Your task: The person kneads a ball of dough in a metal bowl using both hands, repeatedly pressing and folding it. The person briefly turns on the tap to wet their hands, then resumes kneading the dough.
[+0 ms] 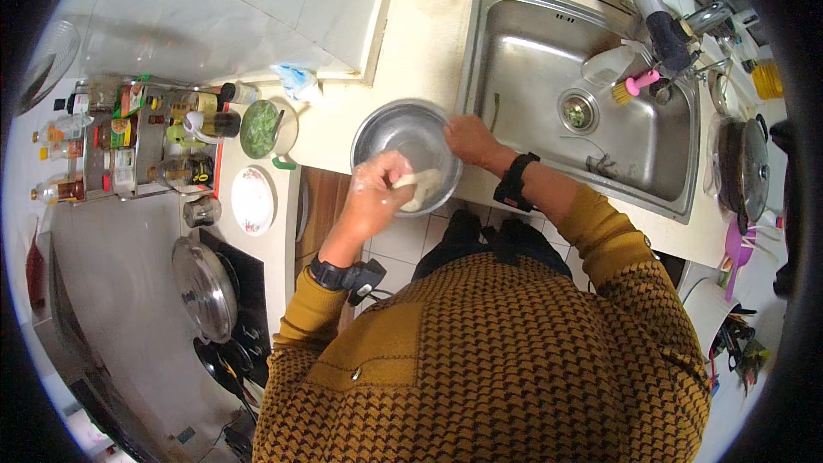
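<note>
A round stainless steel bowl [386, 123] stands at the counter edge, left of the sink. Inside it, against the near wall, is a lump of pale dough [421, 189]. My left hand [379, 193] reaches into the bowl with its fingers curled on the dough; white residue sticks to the skin. Part of the dough is hidden behind that hand. On the bowl's right rim, my right hand [474, 141] is closed in a grip, its fingertips out of sight.
To the right is a steel sink [533, 77] holding a pink-handled brush [640, 83]. At left stand a green-handled pot [287, 135] of chopped greens [260, 128], a floral plate [252, 200], a spice rack [151, 141] and a lidded pan [204, 289] on the stove.
</note>
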Demonstrator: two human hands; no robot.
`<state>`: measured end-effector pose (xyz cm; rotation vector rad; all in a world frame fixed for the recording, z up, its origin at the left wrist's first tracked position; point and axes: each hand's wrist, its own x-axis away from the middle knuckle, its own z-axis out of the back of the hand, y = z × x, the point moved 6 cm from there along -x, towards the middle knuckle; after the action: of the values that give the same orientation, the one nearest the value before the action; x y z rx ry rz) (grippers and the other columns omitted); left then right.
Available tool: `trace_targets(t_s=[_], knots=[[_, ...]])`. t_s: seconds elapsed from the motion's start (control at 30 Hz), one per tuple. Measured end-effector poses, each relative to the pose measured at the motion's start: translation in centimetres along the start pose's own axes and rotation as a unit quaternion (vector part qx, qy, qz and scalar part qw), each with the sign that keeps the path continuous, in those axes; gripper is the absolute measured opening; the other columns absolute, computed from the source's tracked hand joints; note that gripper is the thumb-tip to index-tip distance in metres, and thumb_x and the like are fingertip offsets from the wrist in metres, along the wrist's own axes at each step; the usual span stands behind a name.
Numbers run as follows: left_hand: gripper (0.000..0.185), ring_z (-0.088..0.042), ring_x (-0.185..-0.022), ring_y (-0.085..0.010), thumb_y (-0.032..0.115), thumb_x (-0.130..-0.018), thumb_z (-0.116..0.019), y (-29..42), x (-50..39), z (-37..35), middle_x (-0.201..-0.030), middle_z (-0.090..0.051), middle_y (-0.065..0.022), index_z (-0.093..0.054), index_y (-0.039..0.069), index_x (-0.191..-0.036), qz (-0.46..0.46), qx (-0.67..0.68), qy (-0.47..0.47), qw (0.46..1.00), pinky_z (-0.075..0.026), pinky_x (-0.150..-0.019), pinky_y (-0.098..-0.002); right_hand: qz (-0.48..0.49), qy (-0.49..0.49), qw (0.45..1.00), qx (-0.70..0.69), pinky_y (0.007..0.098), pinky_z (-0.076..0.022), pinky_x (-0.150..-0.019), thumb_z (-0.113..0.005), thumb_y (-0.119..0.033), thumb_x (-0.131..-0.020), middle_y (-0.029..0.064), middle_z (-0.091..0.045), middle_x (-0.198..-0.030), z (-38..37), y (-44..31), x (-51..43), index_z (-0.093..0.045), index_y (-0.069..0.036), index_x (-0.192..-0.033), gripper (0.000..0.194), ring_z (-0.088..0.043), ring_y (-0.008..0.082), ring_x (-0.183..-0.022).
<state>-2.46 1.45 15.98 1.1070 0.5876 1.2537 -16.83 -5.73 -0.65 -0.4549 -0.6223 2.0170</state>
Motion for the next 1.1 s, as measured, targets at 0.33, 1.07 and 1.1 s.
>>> trace_targets(t_s=[0.33, 1.07, 1.1], knots=[[0.033, -0.061, -0.080, -0.0226, 0.019, -0.085, -0.066, -9.6, 0.5, 1.0, -0.095, -0.061, -0.0122, -0.053, 0.000, -0.110, 0.143, -0.125, 0.061, 0.980, -0.053, -0.070, -0.0336, -0.044, -0.001, 0.992, -0.117, 0.0459, -0.0484, -0.071, -0.048, -0.031, -0.093, 0.0210, -0.062, -0.079, 4.1, 0.9, -2.5, -0.059, 0.002, -0.089, 0.035, -0.061, 0.0372, -0.077], [0.034, -0.063, -0.081, -0.0359, 0.025, -0.070, -0.072, -13.4, -14.4, -2.1, -0.086, -0.066, -0.0221, -0.066, -0.003, -0.089, 0.035, -0.300, -0.182, 0.936, -0.049, -0.074, -0.0398, -0.122, 0.114, 0.963, -0.213, 0.0492, -0.0466, -0.076, -0.054, -0.010, -0.078, 0.0273, -0.061, -0.086, 1.7, 0.0, -1.6, -0.053, 0.005, -0.102, 0.028, -0.059, 0.0450, -0.083], [0.033, -0.063, -0.078, -0.0351, 0.025, -0.069, -0.073, -13.2, -14.2, -2.1, -0.084, -0.066, -0.0218, -0.067, -0.002, -0.089, 0.021, -0.286, -0.201, 0.937, -0.050, -0.072, -0.0390, -0.121, 0.097, 0.967, -0.202, 0.0494, -0.0466, -0.076, -0.054, -0.010, -0.077, 0.0277, -0.061, -0.086, 1.5, -0.1, -1.8, -0.053, 0.005, -0.101, 0.028, -0.059, 0.0454, -0.083]])
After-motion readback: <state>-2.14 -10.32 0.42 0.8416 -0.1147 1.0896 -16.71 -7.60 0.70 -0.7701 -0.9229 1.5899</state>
